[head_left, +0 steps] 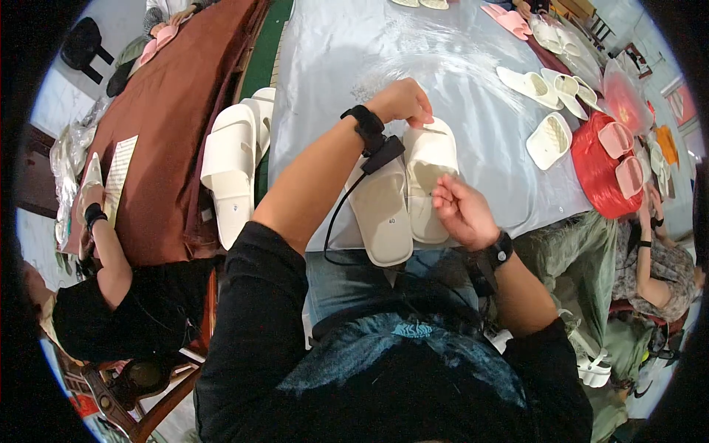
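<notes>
Two cream slippers lie side by side at the near edge of a table with a shiny white cover (347,52). The left slipper (382,210) lies sole up. The right slipper (430,166) lies strap up. My left hand (404,100) reaches across and pinches the far end of the right slipper's strap. My right hand (459,210) rests at that slipper's near right side, fingers curled and touching its edge. A black band with a cable sits on my left wrist, and a black watch on my right wrist.
A stack of cream slippers (235,166) stands between this table and a brown-covered table (173,111) on the left, where a person in black (111,310) sits. More cream slippers (550,111), pink slippers (509,18) and a red basket (602,166) are at the right, beside another seated person (653,258).
</notes>
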